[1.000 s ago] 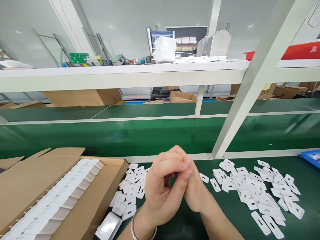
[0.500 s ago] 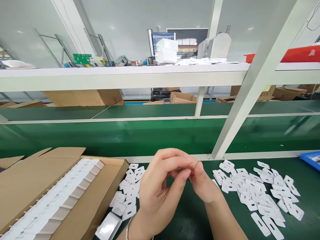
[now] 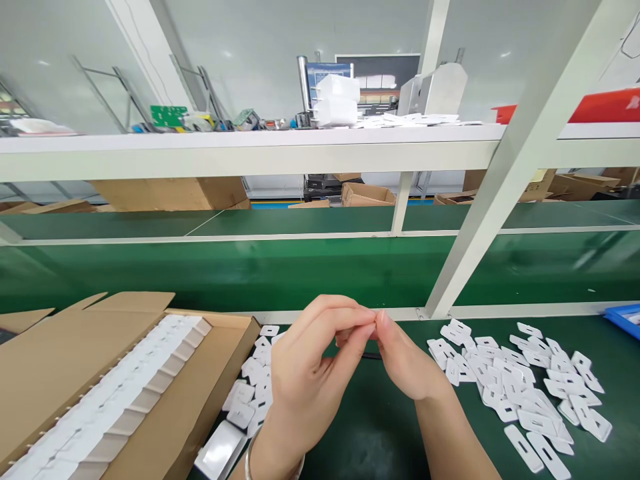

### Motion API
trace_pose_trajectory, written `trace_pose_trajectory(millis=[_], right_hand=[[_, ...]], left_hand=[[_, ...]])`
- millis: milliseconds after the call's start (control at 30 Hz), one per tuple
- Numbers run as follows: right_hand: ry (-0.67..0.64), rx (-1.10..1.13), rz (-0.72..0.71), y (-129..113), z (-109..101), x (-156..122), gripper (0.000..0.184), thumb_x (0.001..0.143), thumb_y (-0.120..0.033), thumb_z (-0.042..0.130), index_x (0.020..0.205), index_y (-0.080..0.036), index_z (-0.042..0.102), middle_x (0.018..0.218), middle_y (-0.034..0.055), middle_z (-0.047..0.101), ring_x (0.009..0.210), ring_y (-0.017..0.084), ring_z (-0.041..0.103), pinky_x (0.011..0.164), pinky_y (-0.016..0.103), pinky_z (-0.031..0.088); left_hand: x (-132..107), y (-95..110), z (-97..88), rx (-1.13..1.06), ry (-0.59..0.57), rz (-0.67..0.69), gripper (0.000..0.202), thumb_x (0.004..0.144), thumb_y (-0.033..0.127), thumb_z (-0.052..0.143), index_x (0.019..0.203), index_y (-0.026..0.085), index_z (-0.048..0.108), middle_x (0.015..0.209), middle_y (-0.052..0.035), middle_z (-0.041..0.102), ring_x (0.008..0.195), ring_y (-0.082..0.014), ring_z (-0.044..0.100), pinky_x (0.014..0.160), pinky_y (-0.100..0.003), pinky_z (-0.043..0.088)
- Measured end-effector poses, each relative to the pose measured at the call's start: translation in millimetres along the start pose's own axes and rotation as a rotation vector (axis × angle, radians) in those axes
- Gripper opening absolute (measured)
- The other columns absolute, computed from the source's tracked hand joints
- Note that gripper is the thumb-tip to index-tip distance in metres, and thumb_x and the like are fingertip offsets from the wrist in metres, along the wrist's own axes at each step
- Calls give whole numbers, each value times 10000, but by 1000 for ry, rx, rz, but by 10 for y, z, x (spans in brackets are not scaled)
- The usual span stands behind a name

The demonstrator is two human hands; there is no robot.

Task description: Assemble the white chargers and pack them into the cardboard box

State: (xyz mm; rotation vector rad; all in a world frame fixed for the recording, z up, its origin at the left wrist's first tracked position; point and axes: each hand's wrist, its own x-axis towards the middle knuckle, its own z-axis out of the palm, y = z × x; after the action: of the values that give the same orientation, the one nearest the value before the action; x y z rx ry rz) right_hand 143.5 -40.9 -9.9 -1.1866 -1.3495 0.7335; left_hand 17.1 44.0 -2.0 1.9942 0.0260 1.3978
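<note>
left hand (image 3: 310, 380): fingers curled and drawn narrow, thumb and forefinger tips pressed against the tips of the other hand. i cannot tell whether anything is pinched there. a bracelet (image 3: 250, 460) sits on the wrist.
right hand (image 3: 405, 363): also narrow, forefinger and thumb meeting the left tips just above the desk (image 3: 380, 433). the palm hides whatever may be inside.
change: a second ago the two hands were folded over one another. they have since drawn apart, so only the fingertips touch.
my reading: this looks to me like fine fingertip handling in mid-air, with neither hand reaching to either side.
white tabs, right pile (image 3: 520, 387): spread loose on the desk near the right hand, not touching it, and lying as they did before.
white tabs, left pile (image 3: 255, 393): just beside the left hand and partly behind it, between the hand and the box.
cardboard box (image 3: 200, 400): open at the far left, with rows of white parts (image 3: 125, 400) packed along it, unmoved.
glossy white piece (image 3: 220, 453): at the box's near corner, by the left wrist.
further out: the blue tray (image 3: 625, 317) at the right edge, the green belt (image 3: 250, 273) behind the desk, and the shelf (image 3: 250, 150) above it.
</note>
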Motion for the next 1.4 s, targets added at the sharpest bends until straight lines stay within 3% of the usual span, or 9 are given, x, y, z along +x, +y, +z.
trace_pose_trajectory(millis=[233, 500, 767, 933, 967, 1033, 1200, 1300, 1400], right_hand=[[-27, -40, -50, -57, -60, -9, 646, 1087, -712, 227, 829, -224, 562, 834, 36, 536, 781, 181, 492, 773, 333, 501], [-10, -100, 33, -81, -158, -70, 577, 1103, -666, 286, 990, -218, 632, 886, 31, 559, 829, 189, 521, 803, 344, 482], [-144, 37, -13, -45, -173, -27, 596, 1088, -703, 259, 867, -218, 527, 857, 25, 524, 825, 180, 505, 797, 344, 465], [-179, 129, -48, -25, -183, 0, 660, 1046, -778, 272, 898, -218, 589, 860, 32, 560, 803, 184, 525, 776, 349, 497], [-153, 145, -37, -26, -188, 4, 680, 1046, -781, 259, 895, -215, 604, 849, 33, 567, 795, 185, 527, 769, 349, 500], [-28, 176, -17, -29, -202, 15, 679, 1062, -750, 268, 884, -208, 637, 781, 21, 550, 749, 177, 510, 751, 343, 504], [439, 281, -80, -47, -248, 55, 408, 1017, -502, 653, 743, -222, 540, 670, -45, 378, 635, 135, 382, 645, 276, 477], [540, 354, -124, -85, -253, 59, 393, 1008, -427, 678, 726, -224, 495, 685, -41, 378, 641, 133, 358, 614, 254, 449], [588, 390, -177, -138, -232, 36, 367, 1022, -396, 655, 736, -222, 503, 702, -33, 385, 653, 135, 368, 614, 248, 441]], left_hand=[[58, 34, -25, 91, -5, 155, 265, 953, -32, 640, 1060, 199, 714, 982, -31, 745, 817, -132, 738, 673, -221, 635], [81, 16, 41, 268, 28, 264, 215, 926, -6, 626, 956, 206, 648, 848, -6, 706, 685, -120, 657, 571, -219, 534], [-18, -8, 117, -105, -28, 4, 230, 928, -11, 619, 970, 212, 658, 871, -8, 668, 701, -116, 621, 586, -236, 536], [-27, -4, 113, -278, -44, -94, 82, 1027, 150, 616, 1033, 220, 659, 920, -30, 628, 683, -119, 616, 593, -260, 567], [-6, 0, 107, -344, -35, -107, 23, 1045, 224, 622, 1036, 221, 643, 933, -32, 616, 680, -119, 619, 608, -272, 584], [54, 8, 90, -509, -24, -137, 170, 1067, 350, 600, 962, 217, 591, 910, -24, 588, 647, -111, 607, 619, -285, 602], [176, -37, 41, -827, -35, -388, 371, 1116, 358, 447, 774, 212, 446, 777, -9, 560, 605, -104, 601, 585, -244, 589], [195, -95, 35, -779, -45, -465, 318, 1126, 382, 378, 1006, 239, 636, 1089, -98, 742, 985, -201, 768, 829, -350, 675], [198, -125, 39, -752, -138, -432, 463, 1143, 431, 263, 1357, 287, 648, 1418, -100, 695, 1300, -256, 697, 993, -427, 659]])
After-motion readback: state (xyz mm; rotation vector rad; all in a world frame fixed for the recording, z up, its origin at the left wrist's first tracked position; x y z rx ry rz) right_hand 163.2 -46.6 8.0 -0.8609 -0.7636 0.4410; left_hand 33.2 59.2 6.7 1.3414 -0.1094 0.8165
